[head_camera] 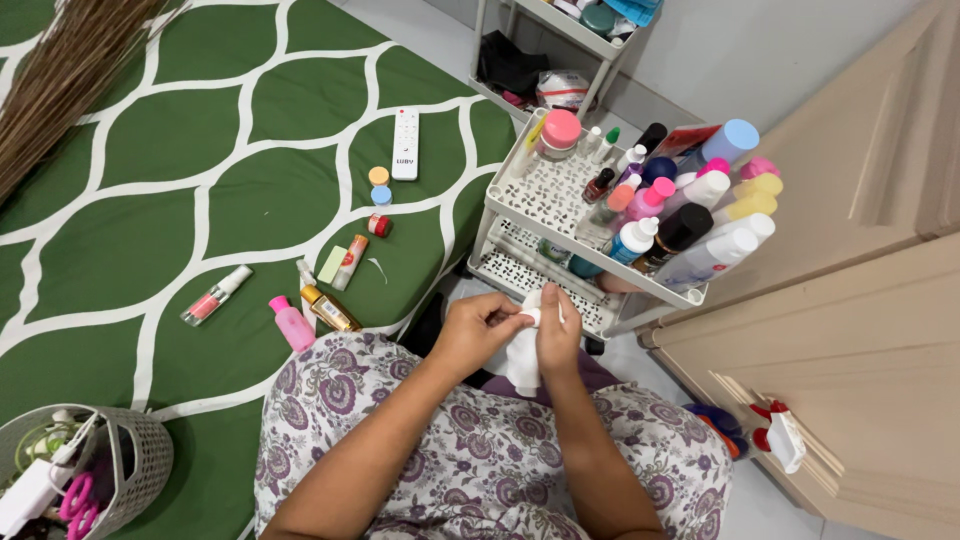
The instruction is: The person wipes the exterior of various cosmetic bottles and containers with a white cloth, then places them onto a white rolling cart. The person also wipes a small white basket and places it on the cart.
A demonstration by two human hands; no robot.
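Left hand [475, 330] and right hand [556, 325] pinch a white tissue [522, 365] together over the lap, beside the white cart [520, 210] of bottles.

Soft white tissue [522, 362], perforated glossy plastic rack [545, 195], matt woven mat [200, 200].

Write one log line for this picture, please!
left hand: holds tissue | right hand: holds tissue | nearby: cart, bottles

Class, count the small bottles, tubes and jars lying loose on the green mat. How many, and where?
8: two small jars below the remote; a red-capped one; three clustered beneath; a pink bottle by the knee; a pink tube leftmost.
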